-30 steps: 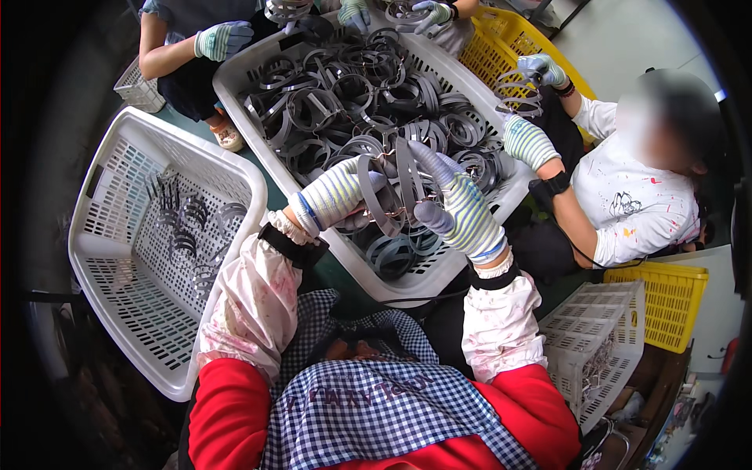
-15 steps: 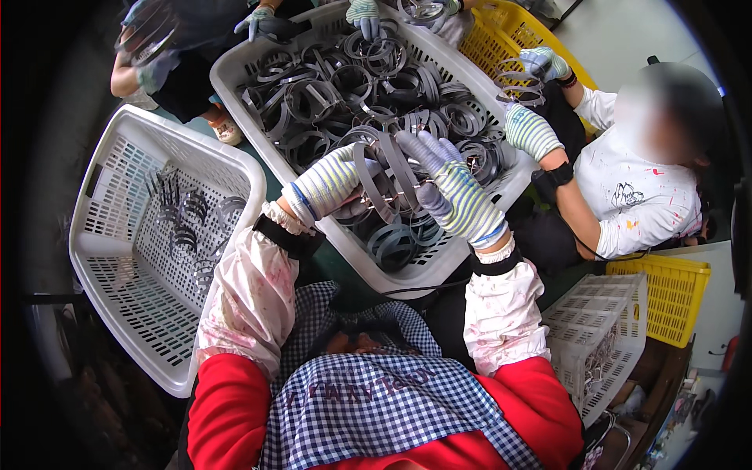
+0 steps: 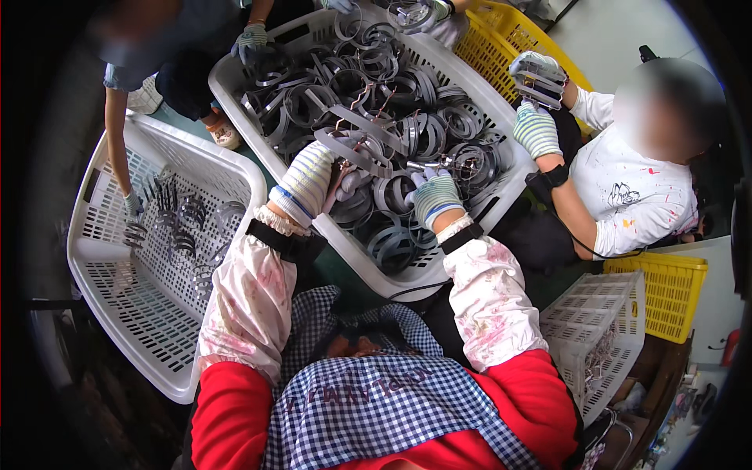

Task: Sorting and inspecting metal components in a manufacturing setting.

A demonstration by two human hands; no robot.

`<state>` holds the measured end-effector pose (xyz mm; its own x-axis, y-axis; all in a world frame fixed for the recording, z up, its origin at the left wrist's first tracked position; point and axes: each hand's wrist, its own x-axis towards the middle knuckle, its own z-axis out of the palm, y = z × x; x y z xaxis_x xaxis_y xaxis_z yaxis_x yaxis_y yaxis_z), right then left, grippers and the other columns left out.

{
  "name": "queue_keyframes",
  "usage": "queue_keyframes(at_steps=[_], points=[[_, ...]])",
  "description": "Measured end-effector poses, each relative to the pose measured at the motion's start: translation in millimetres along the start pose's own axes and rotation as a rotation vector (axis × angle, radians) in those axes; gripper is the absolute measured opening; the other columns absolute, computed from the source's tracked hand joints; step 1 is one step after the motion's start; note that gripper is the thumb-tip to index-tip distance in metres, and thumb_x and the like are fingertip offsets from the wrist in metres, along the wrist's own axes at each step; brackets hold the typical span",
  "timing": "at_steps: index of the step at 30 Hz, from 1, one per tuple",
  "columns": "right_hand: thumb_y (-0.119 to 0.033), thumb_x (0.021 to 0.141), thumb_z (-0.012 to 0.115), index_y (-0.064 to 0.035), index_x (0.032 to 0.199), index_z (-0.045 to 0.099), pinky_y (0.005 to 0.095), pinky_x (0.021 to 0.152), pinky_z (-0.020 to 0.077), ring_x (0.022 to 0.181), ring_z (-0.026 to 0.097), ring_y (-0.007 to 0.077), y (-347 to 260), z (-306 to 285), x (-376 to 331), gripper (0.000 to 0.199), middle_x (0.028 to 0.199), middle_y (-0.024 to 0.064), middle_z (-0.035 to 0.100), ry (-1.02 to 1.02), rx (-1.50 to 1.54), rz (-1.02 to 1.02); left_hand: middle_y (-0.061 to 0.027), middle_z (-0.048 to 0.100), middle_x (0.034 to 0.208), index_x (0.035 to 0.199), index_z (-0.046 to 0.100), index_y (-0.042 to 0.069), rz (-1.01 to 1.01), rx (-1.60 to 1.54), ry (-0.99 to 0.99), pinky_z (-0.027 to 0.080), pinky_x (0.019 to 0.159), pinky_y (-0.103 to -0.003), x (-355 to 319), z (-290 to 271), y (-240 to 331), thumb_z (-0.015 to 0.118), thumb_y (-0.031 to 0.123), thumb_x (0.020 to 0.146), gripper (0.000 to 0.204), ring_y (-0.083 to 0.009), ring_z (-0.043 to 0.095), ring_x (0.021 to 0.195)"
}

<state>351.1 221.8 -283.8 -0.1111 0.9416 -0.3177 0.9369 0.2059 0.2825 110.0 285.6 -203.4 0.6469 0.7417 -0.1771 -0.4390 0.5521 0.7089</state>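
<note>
My left hand [image 3: 313, 176], in a striped knit glove, is closed around several flat grey metal bands [image 3: 354, 149], bent into loops and held above the large white basket [image 3: 368, 266]. Thin copper-coloured strips [image 3: 359, 100] show beside these bands. Lower and to the right, my right hand [image 3: 436, 196], gloved alike, reaches into the basket with its fingers bent over the pile of grey rings [image 3: 392, 247]. What its fingertips grip is too small to make out. Dark grey rings, many with coppery ends, fill the basket.
At left stands a white basket [image 3: 180, 345] with grouped bands [image 3: 184, 243]; a co-worker's arm [image 3: 117, 149] reaches into it. On the right, another person's gloved hands [image 3: 536, 129] hold bands. A white crate [image 3: 560, 321] and yellow crates [image 3: 666, 305] stand lower right.
My right hand has left the held bands and moved down onto the pile. My left hand has tilted the bands leftward. At left, a co-worker's arm has come into the white basket.
</note>
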Motion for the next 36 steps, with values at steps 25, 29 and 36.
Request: queue_keyframes(at_steps=[25,29,36], points=[[-0.015,0.09,0.064,-0.009,0.104,0.068,0.0427,0.067,0.0532,0.07,0.067,0.034,27.0,-98.6,-34.2,0.016,0.085,0.0155,0.071,1.1,0.722,0.205,0.0017,0.059,0.076,0.121,0.058,0.005,0.039,0.857,0.188,0.045,0.051,-0.023,8.7,7.4,-1.0,0.059,0.014,0.094,0.028,-0.0057,0.053,0.06],[-0.009,0.088,0.069,-0.0034,0.103,0.07,0.0342,0.062,0.0529,0.069,0.069,0.0241,16.5,-113.4,-50.9,0.016,0.088,0.0111,0.073,1.075,1.027,0.086,0.0021,0.058,0.074,0.118,0.059,0.006,0.067,0.692,0.153,0.044,0.051,-0.022,19.0,-9.9,-5.9,0.059,0.015,0.095,0.025,-0.0061,0.053,0.06],[-0.017,0.085,0.074,-0.003,0.101,0.07,0.0359,0.069,0.0531,0.074,0.069,0.0271,5.0,-128.1,-70.4,0.021,0.086,0.0107,0.072,1.089,0.836,-0.017,0.0033,0.059,0.075,0.12,0.062,0.009,-0.058,0.579,0.209,0.045,0.054,-0.022,9.5,5.3,0.4,0.053,0.009,0.091,0.03,-0.0045,0.053,0.061]])
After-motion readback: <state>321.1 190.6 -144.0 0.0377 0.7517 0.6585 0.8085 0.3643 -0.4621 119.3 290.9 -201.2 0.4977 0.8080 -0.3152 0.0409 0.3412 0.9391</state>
